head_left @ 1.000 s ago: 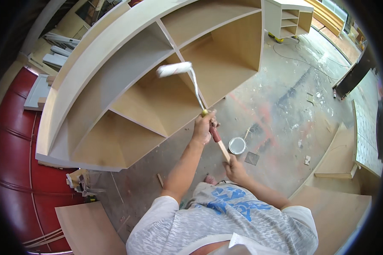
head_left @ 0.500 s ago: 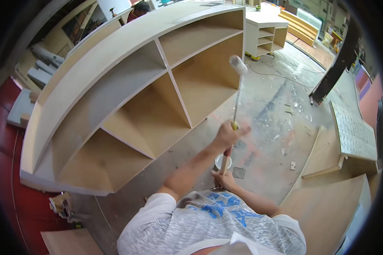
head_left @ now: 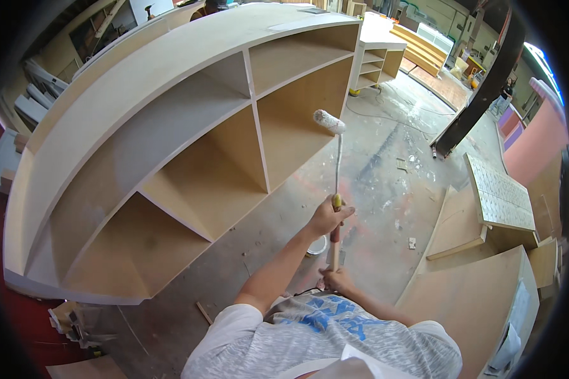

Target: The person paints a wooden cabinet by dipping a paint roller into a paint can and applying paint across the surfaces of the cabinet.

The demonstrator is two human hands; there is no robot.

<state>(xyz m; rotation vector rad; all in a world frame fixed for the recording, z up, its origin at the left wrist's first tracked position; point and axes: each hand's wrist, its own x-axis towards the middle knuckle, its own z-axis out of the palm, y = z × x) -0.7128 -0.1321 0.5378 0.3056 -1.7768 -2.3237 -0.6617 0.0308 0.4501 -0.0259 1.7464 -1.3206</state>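
Observation:
A paint roller (head_left: 339,165) stands nearly upright in front of me, its white fuzzy sleeve (head_left: 329,121) at the top, tilted toward the cabinet. My left hand (head_left: 327,216) is wrapped round its yellow and red handle, thumb stretched to the right. Lower down, close to my shirt, my right hand (head_left: 337,281) grips the pale wooden pole at its bottom end. To the left stands a large curved shelf cabinet (head_left: 254,101) with a pale top and bare wood compartments. The sleeve overlaps a right-hand compartment in the picture; I cannot tell whether it touches.
An open paint can (head_left: 317,246) stands on the paint-spattered concrete floor (head_left: 385,208), partly behind my arm. Wooden panels (head_left: 471,284) lean at the right, near a dark post (head_left: 483,88). A smaller white shelf unit (head_left: 378,60) stands farther back. Several scraps lie at lower left.
The roller's sleeve has come down and swung left, closer to the cabinet's opening. Both hands keep their hold on the pole. The whole view has shifted slightly.

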